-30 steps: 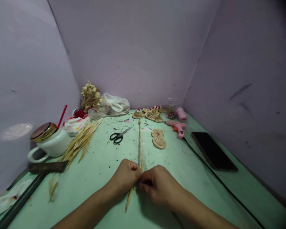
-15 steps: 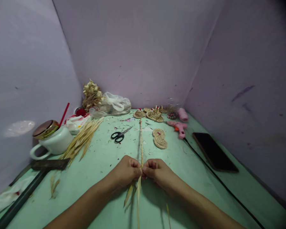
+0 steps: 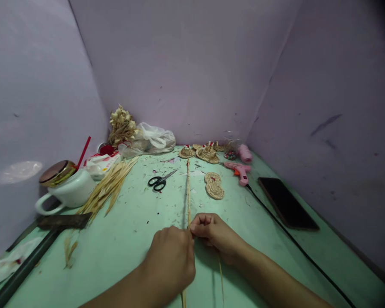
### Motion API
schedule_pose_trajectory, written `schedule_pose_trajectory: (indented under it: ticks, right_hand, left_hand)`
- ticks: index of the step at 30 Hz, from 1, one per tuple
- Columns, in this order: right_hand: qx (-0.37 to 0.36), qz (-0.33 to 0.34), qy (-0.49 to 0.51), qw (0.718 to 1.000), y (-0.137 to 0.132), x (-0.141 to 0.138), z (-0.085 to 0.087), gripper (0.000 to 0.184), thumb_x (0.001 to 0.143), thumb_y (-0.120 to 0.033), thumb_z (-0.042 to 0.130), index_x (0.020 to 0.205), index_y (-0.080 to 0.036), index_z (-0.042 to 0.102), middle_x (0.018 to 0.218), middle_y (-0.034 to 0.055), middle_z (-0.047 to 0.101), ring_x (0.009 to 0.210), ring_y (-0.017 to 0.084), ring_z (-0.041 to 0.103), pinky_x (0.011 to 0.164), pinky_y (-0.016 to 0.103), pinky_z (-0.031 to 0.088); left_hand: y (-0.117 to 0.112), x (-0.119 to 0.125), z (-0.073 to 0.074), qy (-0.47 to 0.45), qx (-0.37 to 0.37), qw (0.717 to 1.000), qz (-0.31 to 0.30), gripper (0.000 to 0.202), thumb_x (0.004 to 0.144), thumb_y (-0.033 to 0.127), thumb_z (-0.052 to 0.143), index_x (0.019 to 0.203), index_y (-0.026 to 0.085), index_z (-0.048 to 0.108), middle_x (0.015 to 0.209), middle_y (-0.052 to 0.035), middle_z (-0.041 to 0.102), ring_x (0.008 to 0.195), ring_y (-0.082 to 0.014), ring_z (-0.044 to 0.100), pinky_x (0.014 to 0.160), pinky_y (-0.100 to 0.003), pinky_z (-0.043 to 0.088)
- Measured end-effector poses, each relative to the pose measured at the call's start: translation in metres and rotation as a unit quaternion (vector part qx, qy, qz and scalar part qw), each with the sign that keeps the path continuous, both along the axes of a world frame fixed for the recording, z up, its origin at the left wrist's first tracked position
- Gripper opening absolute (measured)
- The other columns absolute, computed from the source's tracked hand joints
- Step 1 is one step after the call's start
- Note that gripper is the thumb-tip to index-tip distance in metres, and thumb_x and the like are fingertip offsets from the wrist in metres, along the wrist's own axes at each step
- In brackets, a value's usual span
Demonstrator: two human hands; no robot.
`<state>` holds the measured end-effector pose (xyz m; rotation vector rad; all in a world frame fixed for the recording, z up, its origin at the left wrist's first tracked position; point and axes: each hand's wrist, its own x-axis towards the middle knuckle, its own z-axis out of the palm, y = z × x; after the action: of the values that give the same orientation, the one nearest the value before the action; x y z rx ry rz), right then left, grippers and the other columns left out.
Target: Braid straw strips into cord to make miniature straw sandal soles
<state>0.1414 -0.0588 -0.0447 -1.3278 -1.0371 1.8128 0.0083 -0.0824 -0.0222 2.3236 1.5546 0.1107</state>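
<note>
A thin straw-coloured braid (image 3: 188,192) runs straight away from me along the table to a red-tipped far end. My right hand (image 3: 213,231) pinches its near end between thumb and fingertips. Right beside it, my left hand (image 3: 171,256) is turned back-up, its fingers curled round the loose strands; its fingertips are mostly hidden. One pale strand (image 3: 184,297) comes out below my left hand, and another thin strand (image 3: 221,273) hangs under my right hand. Beyond the hands lie black-handled scissors (image 3: 160,182) to the left and a coiled braided piece (image 3: 214,186) to the right.
On the left are a hammer (image 3: 60,222), a white mug (image 3: 72,192) with a gold-rimmed lid, and dried husk strips (image 3: 112,184). A pink glue gun (image 3: 240,171) with a black cord and a phone (image 3: 287,203) lie right. Small woven hats (image 3: 207,154) stand at the back.
My left hand has rolled over from a pinch beside my right hand to back-up, coming lower and nearer me. The right hand stays at the braid's end. The view shifts slightly.
</note>
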Motion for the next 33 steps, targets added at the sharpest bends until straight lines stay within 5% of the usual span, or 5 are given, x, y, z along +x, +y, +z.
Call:
schedule_pose_trajectory:
  ticks: [7, 11, 19, 26, 33]
  right_hand:
    - [0.010, -0.015, 0.008, 1.000, 0.002, -0.003, -0.005, 0.019, 0.050, -0.016, 0.067, 0.058, -0.013, 0.050, 0.043, -0.0057, 0.048, 0.037, 0.002, 0.036, 0.039, 0.017, 0.020]
    - [-0.016, 0.013, 0.031, 0.999, 0.003, 0.002, -0.003, 0.020, 0.050, -0.016, 0.066, 0.062, -0.013, 0.050, 0.047, -0.0022, 0.056, 0.033, 0.001, 0.031, 0.036, 0.018, 0.013]
    - [-0.008, 0.051, 0.047, 0.998, 0.006, 0.009, -0.006, 0.026, 0.051, -0.022, 0.068, 0.067, -0.013, 0.050, 0.053, 0.0015, 0.059, 0.043, 0.006, 0.046, 0.039, 0.017, 0.019]
    - [0.222, 0.063, -0.321, 0.918, -0.004, 0.005, -0.006, 0.008, 0.062, -0.020, 0.054, 0.061, -0.014, 0.059, 0.055, 0.0018, 0.059, 0.049, 0.009, 0.044, 0.045, 0.020, 0.026]
    - [0.260, 0.100, -0.421, 0.863, -0.021, 0.005, 0.015, 0.017, 0.066, -0.023, 0.050, 0.060, -0.015, 0.064, 0.052, 0.0024, 0.059, 0.046, 0.009, 0.044, 0.043, 0.021, 0.023]
  left_hand:
    - [-0.009, 0.008, -0.005, 0.045, -0.010, 0.999, -0.027, 0.029, 0.075, 0.020, 0.035, 0.082, 0.011, 0.062, 0.070, -0.0149, 0.063, 0.064, -0.0234, 0.057, 0.058, -0.031, 0.034]
    - [0.011, -0.005, 0.010, -0.100, 0.000, 0.991, 0.093, 0.041, 0.078, 0.040, 0.033, 0.057, 0.014, 0.058, 0.054, -0.0063, 0.056, 0.052, -0.0147, 0.051, 0.050, -0.025, 0.032]
    - [0.032, -0.004, -0.007, -0.388, -0.392, 0.816, 0.171, 0.017, 0.061, 0.028, 0.050, 0.058, 0.012, 0.054, 0.048, -0.0005, 0.051, 0.032, -0.0084, 0.041, 0.033, -0.020, 0.028]
    - [0.033, 0.001, -0.020, -0.319, -0.225, 0.904, 0.176, 0.013, 0.050, 0.008, 0.043, 0.038, 0.014, 0.041, 0.033, 0.0072, 0.028, 0.035, -0.0027, 0.021, 0.037, -0.019, 0.015]
    - [0.031, 0.003, -0.020, -0.327, -0.227, 0.903, 0.160, 0.017, 0.051, 0.010, 0.042, 0.035, 0.014, 0.041, 0.030, 0.0055, 0.031, 0.034, -0.0045, 0.024, 0.037, -0.021, 0.016]
